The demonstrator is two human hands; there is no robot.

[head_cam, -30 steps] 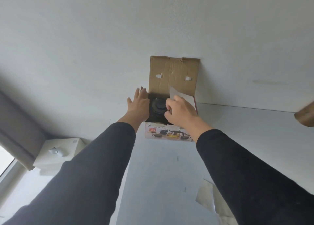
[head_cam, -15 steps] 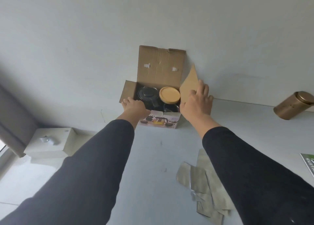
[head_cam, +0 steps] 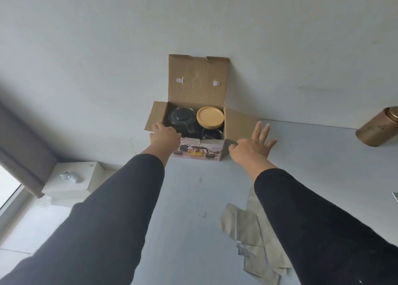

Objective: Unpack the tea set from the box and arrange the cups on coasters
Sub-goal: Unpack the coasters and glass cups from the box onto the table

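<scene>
- Brown cardboard box [head_cam: 201, 147], flaps open, sits at 12 o'clock against the wall.
- Left hand [head_cam: 164, 135] grips its left rim, nearest the black lidded teapot [head_cam: 181, 118].
- Right hand [head_cam: 253, 149], splayed and empty, presses the right flap at 1 o'clock.

Non-task stuff only:
- brass canister [head_cam: 377, 127], lying tilted on the table [head_cam: 193, 198], well apart to the right of the right hand [head_cam: 252, 149], by the wall [head_cam: 107, 48]
- silver foil packets [head_cam: 247, 226], loose overlapping pile, nearer the camera than the right hand, partly under that sleeve
- white box [head_cam: 90, 177], left of and below the left hand [head_cam: 164, 135], small white object [head_cam: 69, 176] on top
- grey curtain [head_cam: 19, 142] far left, window [head_cam: 6, 185] just beneath it
</scene>
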